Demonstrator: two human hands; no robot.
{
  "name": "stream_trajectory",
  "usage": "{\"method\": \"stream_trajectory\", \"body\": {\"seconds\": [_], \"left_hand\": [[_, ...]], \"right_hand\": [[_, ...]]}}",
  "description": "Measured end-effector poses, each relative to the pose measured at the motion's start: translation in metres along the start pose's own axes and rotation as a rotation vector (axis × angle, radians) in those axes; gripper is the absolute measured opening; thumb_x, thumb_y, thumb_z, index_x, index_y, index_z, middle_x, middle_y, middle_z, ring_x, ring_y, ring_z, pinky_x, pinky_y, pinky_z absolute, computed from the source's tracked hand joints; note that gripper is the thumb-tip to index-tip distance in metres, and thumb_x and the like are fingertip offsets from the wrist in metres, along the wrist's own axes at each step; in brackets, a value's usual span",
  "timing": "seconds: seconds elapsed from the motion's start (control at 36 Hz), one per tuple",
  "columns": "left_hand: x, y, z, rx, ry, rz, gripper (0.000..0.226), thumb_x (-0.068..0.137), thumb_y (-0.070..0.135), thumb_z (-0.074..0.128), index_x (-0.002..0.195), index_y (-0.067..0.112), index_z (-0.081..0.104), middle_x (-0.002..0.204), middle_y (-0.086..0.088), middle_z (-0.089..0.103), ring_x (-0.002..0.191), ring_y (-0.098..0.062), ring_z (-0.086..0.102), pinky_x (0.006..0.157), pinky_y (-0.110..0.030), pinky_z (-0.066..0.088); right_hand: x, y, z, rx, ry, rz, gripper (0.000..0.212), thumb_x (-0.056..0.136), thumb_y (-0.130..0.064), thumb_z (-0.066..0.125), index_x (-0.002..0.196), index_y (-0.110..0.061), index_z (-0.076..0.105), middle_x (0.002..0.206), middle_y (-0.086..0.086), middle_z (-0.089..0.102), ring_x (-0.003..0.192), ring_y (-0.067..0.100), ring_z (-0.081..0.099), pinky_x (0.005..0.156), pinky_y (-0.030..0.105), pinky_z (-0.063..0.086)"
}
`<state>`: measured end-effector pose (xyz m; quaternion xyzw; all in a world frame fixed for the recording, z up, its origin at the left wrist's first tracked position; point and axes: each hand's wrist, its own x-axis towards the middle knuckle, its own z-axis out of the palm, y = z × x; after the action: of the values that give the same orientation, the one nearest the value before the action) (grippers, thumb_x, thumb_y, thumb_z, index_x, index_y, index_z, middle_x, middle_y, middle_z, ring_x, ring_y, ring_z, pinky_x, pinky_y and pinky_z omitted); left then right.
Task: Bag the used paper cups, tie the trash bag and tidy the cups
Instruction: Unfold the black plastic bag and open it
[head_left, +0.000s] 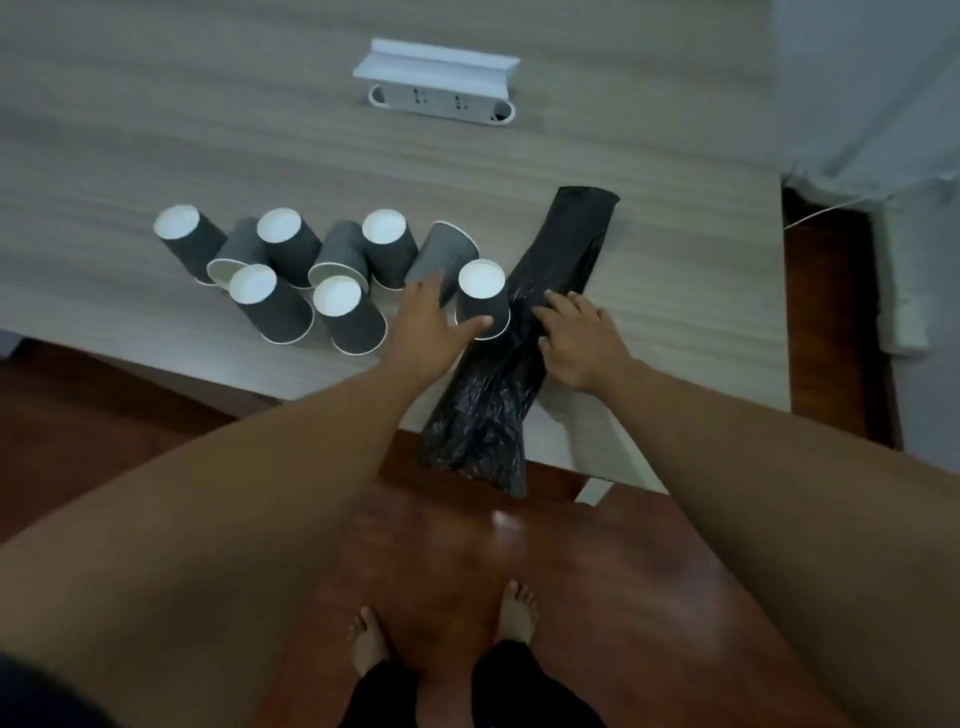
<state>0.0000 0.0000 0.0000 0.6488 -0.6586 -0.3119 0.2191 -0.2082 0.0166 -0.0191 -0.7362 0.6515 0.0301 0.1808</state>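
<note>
Pale wood-grain table (519, 156) fills the upper frame. Left hand (423, 325), fingers loosely spread, thumb touching an upturned dark paper cup (483, 301) at centre. Right hand (576, 338) presses curled fingers onto the crinkly black trash bag (550, 270), whose lower end droops over the table edge. More ribbed cups (280, 275) cluster centre-left; whether the right hand pinches the plastic is unclear.

dim, soft indoor light; a pale glare patch on the wooden floor (506, 519); slight overall blur, wide-angle bending toward the edges.
</note>
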Motion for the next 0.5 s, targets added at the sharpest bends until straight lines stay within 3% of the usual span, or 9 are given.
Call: {"method": "stream_trajectory", "body": {"seconds": [0.08,0.14,0.28,0.42,0.5], "left_hand": [[0.007,0.007,0.005,-0.048,0.001,0.004,0.097,0.071,0.047,0.084,0.150,0.018,0.036,0.139,-0.009,0.039,0.124,-0.023,0.050,0.106,-0.040,0.043],[0.013,0.010,0.009,-0.044,-0.014,0.006,0.095,0.071,0.049,0.083,0.149,0.020,0.037,0.139,-0.007,0.040,0.126,-0.023,0.049,0.106,-0.041,0.043],[0.024,0.005,0.020,0.029,0.040,0.053,0.060,0.083,0.041,0.075,0.132,0.016,0.054,0.128,-0.005,0.052,0.115,-0.026,0.057,0.098,-0.042,0.049],[0.020,-0.001,0.022,0.103,0.086,0.095,0.042,0.082,0.036,0.075,0.112,0.020,0.051,0.112,-0.002,0.059,0.093,-0.023,0.059,0.080,-0.040,0.052],[0.021,-0.004,0.022,0.119,0.109,0.106,0.034,0.083,0.034,0.074,0.102,0.018,0.050,0.108,-0.002,0.061,0.093,-0.024,0.060,0.080,-0.043,0.053]], "right_hand": [[0.006,0.002,0.006,-0.023,-0.058,-0.005,0.056,0.102,-0.039,0.036,0.154,-0.020,0.026,0.165,0.001,0.011,0.151,0.028,0.008,0.119,0.053,0.015],[0.008,0.002,0.012,-0.029,-0.091,0.007,0.060,0.102,-0.042,0.037,0.155,-0.020,0.023,0.166,0.002,0.009,0.152,0.027,0.006,0.120,0.052,0.013],[0.005,0.012,0.023,-0.031,-0.121,0.053,0.063,0.101,-0.047,0.037,0.156,-0.019,0.021,0.165,0.005,0.010,0.151,0.029,0.006,0.120,0.052,0.010],[-0.005,0.027,0.036,-0.026,-0.083,0.063,0.061,0.101,-0.046,0.037,0.155,-0.020,0.022,0.165,0.004,0.010,0.150,0.031,0.009,0.119,0.054,0.013],[-0.007,0.030,0.036,-0.020,-0.059,0.081,0.062,0.101,-0.046,0.039,0.154,-0.019,0.023,0.164,0.005,0.012,0.150,0.032,0.011,0.120,0.053,0.014]]}}
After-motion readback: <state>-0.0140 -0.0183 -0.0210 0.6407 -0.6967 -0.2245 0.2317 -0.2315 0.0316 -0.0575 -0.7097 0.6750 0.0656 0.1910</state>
